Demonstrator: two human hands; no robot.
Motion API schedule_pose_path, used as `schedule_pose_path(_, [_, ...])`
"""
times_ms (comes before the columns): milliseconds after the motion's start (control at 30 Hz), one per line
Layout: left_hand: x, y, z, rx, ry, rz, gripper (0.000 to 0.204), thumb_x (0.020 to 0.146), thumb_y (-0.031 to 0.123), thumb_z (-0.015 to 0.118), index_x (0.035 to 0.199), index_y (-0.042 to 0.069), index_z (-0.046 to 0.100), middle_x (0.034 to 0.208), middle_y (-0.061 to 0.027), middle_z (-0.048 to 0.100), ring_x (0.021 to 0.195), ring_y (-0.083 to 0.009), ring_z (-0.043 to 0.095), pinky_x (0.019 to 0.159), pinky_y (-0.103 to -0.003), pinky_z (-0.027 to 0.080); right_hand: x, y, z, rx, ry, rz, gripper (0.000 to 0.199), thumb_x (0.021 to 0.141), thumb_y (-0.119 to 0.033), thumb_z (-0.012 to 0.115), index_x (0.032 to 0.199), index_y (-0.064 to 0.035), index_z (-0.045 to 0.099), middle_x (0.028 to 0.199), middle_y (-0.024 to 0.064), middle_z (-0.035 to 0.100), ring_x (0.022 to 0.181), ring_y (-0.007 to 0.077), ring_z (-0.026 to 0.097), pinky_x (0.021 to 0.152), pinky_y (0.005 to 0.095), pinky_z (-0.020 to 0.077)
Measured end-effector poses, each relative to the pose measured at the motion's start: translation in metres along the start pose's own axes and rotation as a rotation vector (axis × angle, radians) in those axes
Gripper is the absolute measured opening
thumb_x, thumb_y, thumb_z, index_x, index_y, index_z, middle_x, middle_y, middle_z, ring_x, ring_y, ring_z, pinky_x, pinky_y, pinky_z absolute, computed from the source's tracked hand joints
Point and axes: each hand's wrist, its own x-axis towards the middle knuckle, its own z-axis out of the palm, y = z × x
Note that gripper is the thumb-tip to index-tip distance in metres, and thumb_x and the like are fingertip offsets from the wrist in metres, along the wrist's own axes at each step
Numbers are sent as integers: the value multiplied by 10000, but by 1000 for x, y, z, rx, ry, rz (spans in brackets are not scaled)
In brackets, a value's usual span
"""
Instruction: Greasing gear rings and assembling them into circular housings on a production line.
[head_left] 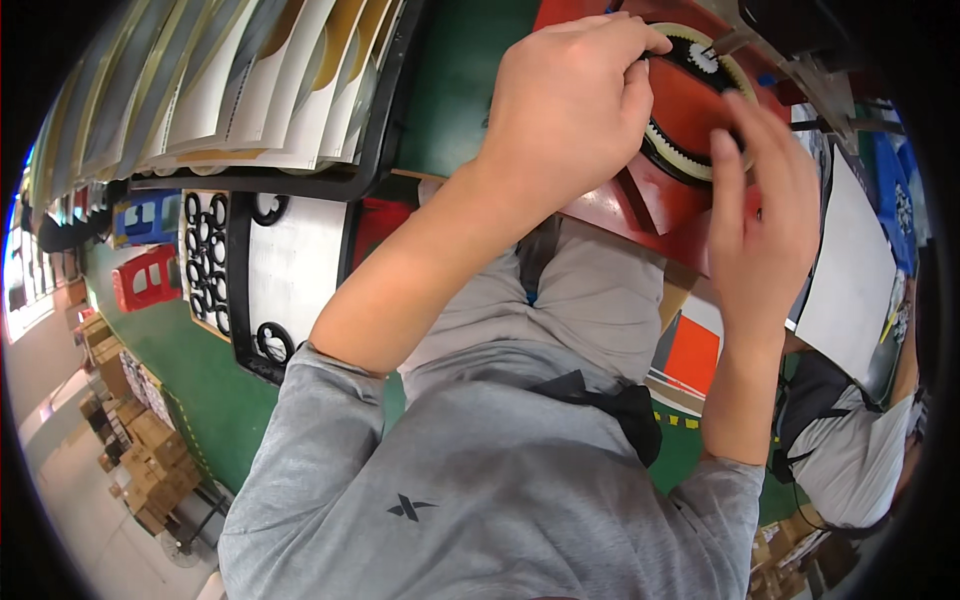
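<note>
A large cream ring (741, 75) with a black toothed inner edge lies on a red fixture (600, 205). A small white gear (704, 57) sits inside the ring, near its far edge. My left hand (572, 98) is at the ring's left side, fingers pinched at its black edge; what they grip is hidden. My right hand (768, 195) hovers by the ring's right side, slightly blurred, with thumb and fingers apart and nothing visible between them.
At the left, a black tray (375, 150) carries upright white sheets (235, 120). Below it, black rings (205, 255) lie on a board beside a black-framed white tray (295, 265). Red and blue stools (146, 277) stand on the green floor. Another person (850, 440) sits at the right.
</note>
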Motion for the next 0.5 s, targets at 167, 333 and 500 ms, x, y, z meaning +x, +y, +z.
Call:
schedule_pose_path(167, [0, -2, 4, -19, 14, 45, 167, 821, 18, 648, 973, -7, 711, 933, -199, 728, 888, -367, 711, 800, -445, 582, 20, 16, 20, -97, -215, 154, 517, 1081, -338, 540, 1434, 38, 532, 1504, 241, 517, 1405, 381, 487, 1158, 405, 381])
schedule_pose_path(333, [5, 5, -4, 122, -123, 81, 209, 878, 68, 692, 1078, 13, 713, 1052, -214, 729, 950, -369, 707, 845, -413, 575, 24, 19, 22, -109, -293, 156, 569, 1066, -357, 543, 1413, 93, 523, 1497, 281, 504, 1410, 417, 464, 1162, 427, 390])
schedule_pose_path(500, [2, 4, 0, 154, -67, 76, 192, 893, 59, 671, 1066, -22, 688, 1098, -228, 718, 1044, -395, 688, 930, -445, 557, 16, 20, 27, -30, -249, 196, 579, 1063, -344, 551, 1431, 100, 492, 1497, 294, 488, 1426, 448, 419, 1195, 451, 336])
